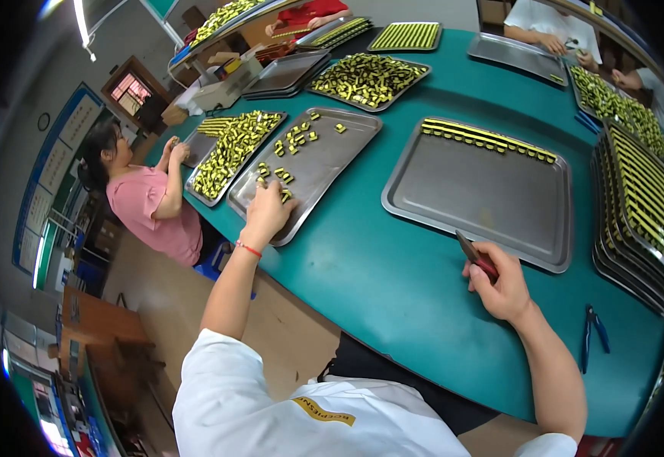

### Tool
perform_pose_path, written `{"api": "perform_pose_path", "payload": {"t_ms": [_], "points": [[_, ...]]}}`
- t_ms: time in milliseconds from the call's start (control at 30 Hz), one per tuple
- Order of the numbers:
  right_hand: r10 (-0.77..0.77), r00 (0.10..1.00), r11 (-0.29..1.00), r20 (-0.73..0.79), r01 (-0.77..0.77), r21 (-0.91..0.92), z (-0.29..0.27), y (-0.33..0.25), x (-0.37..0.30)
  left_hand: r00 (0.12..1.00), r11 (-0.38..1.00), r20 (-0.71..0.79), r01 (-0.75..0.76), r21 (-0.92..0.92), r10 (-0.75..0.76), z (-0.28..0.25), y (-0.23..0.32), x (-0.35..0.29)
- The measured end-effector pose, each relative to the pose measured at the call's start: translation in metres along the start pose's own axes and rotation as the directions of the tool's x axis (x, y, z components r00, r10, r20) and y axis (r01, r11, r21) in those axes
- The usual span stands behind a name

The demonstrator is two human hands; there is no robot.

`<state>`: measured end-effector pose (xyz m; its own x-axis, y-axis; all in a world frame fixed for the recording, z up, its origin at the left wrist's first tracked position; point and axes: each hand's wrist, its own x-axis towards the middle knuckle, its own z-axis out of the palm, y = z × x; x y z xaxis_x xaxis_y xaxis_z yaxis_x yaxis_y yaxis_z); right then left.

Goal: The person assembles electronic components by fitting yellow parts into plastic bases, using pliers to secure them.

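My left hand (269, 212) reaches into a metal tray (320, 164) with loose small yellow-and-black parts (296, 139) strewn over it. Its fingers and thumb are bent about one such part (286, 196) near the tray's left side. My right hand (502, 283) is closed around a red-handled tool (469, 250) with a dark, pointed, blade-like tip; its exact kind is unclear. That tip lies over the near rim of a second metal tray (484, 202), where a row of yellow-and-black parts (488, 140) runs along the far edge.
Trays heaped with loose parts (370, 78) stand at the back and left. Stacked trays of rowed parts (640, 213) rise at the right, with blue-handled nippers (592, 335) nearer me. A person in pink (153, 198) works at the left; other people sit across the green table (339, 263).
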<state>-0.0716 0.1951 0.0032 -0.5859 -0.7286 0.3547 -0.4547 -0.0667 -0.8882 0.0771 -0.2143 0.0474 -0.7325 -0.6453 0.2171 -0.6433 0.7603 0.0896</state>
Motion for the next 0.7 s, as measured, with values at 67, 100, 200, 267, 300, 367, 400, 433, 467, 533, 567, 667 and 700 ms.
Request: {"api": "perform_pose_path", "payload": {"t_ms": [67,100,200,267,300,367,400,433,467,533,567,667,700], "points": [[0.027,0.999,0.999,-0.023,-0.028,-0.029,0.0,-0.001,-0.001,0.999,1.0,-0.052,-0.014,-0.02,0.013,0.002,-0.002,-0.001],[0.003,1.0,0.999,0.016,-0.002,-0.046,-0.003,-0.003,-0.002,0.998,0.999,-0.051,-0.028,-0.025,0.027,0.001,-0.001,0.0],[-0.058,0.996,0.996,0.063,0.062,-0.067,-0.003,-0.008,0.0,0.997,0.997,-0.062,-0.056,-0.043,0.053,0.003,-0.004,0.002],[-0.083,0.993,0.995,0.078,0.087,-0.04,0.001,-0.011,0.001,0.993,0.999,-0.117,0.024,0.025,-0.02,0.008,-0.009,-0.002],[-0.083,0.994,0.995,0.069,0.086,-0.048,0.003,-0.012,0.003,0.993,0.997,-0.102,0.066,0.048,-0.061,0.008,-0.014,-0.001],[-0.065,0.995,0.997,0.079,0.067,-0.022,0.003,-0.012,0.003,0.995,1.0,-0.096,0.006,0.008,-0.005,0.011,-0.015,-0.001],[-0.037,0.996,0.998,0.085,0.041,-0.044,-0.001,-0.009,0.001,0.995,0.998,-0.086,-0.047,-0.032,0.044,0.013,-0.011,-0.001],[-0.031,0.997,0.997,0.063,0.035,-0.062,-0.003,-0.006,-0.001,0.994,0.996,-0.089,-0.072,-0.046,0.068,0.014,-0.009,0.0],[-0.048,0.998,0.996,0.034,0.05,-0.068,-0.005,-0.004,-0.005,0.971,0.981,-0.174,-0.18,-0.073,0.165,0.016,-0.005,0.002],[-0.031,0.999,0.995,0.036,0.034,-0.094,-0.004,-0.003,-0.004,0.945,0.914,-0.264,-0.272,-0.302,0.195,0.016,-0.007,0.008],[-0.024,0.998,0.995,0.05,0.028,-0.091,-0.003,0.0,-0.004,0.959,0.822,-0.245,-0.255,-0.509,0.146,0.015,-0.001,0.012],[0.051,0.992,0.996,0.114,-0.042,-0.078,-0.003,-0.003,0.0,0.99,0.044,0.094,0.09,-0.995,0.1,-0.021,0.058,0.004],[0.042,0.993,0.998,0.114,-0.037,-0.044,-0.004,-0.001,-0.001,0.98,-0.175,0.109,0.138,-0.975,0.167,-0.027,0.085,-0.002]]}}
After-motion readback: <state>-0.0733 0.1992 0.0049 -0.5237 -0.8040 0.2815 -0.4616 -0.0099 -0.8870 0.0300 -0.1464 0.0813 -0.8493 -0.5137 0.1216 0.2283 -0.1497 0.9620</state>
